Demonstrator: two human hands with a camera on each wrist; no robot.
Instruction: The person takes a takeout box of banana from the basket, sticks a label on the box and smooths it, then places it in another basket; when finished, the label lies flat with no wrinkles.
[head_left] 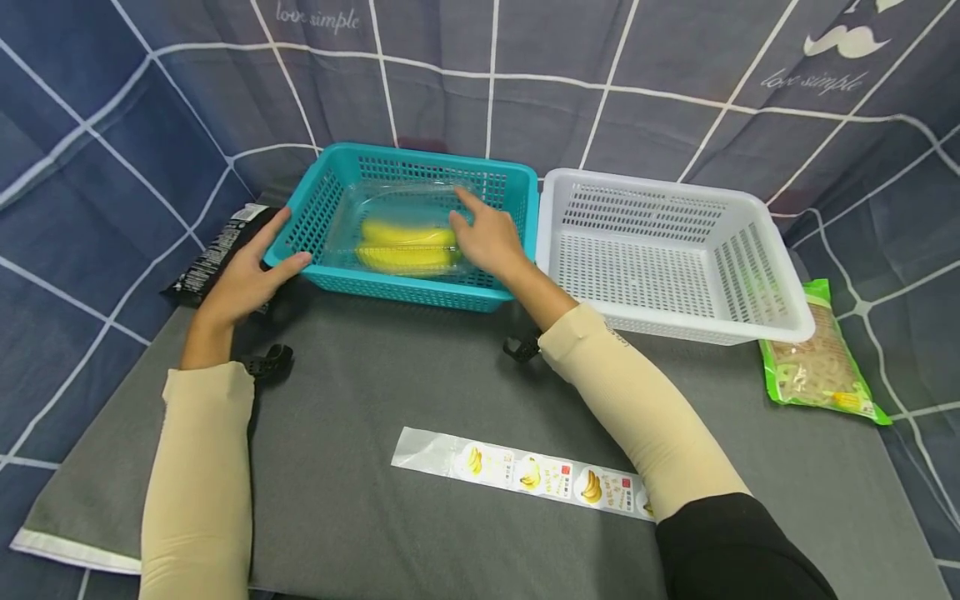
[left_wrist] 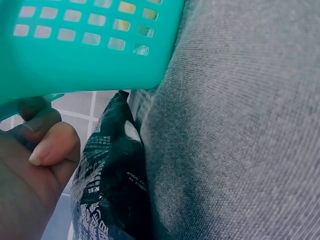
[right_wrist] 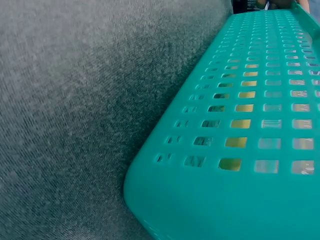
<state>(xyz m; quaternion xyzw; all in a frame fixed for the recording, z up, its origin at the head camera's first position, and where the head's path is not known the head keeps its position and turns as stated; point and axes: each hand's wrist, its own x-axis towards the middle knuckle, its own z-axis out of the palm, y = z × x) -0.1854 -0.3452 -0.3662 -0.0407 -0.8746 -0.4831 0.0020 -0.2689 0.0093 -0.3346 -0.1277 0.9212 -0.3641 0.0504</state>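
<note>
A clear plastic box (head_left: 341,229) with yellow bananas (head_left: 405,247) inside lies in the teal basket (head_left: 405,293). My left hand (head_left: 243,279) grips the basket's left end, thumb over the rim. In the left wrist view, other fingers (left_wrist: 55,145) curl below that rim. My right hand (head_left: 491,237) rests at the box's right end, index finger stretched along its top toward the back; its lower fingers are hidden. The right wrist view shows the basket's slotted side, with yellow behind the holes, but not the hand.
A white basket (head_left: 675,323) stands right of the teal one. Beyond it lies a green-edged food bag (head_left: 817,362). A black packet (head_left: 217,254) sits by my left hand. A strip of banana stickers (head_left: 517,473) lies in front, partly under my right sleeve.
</note>
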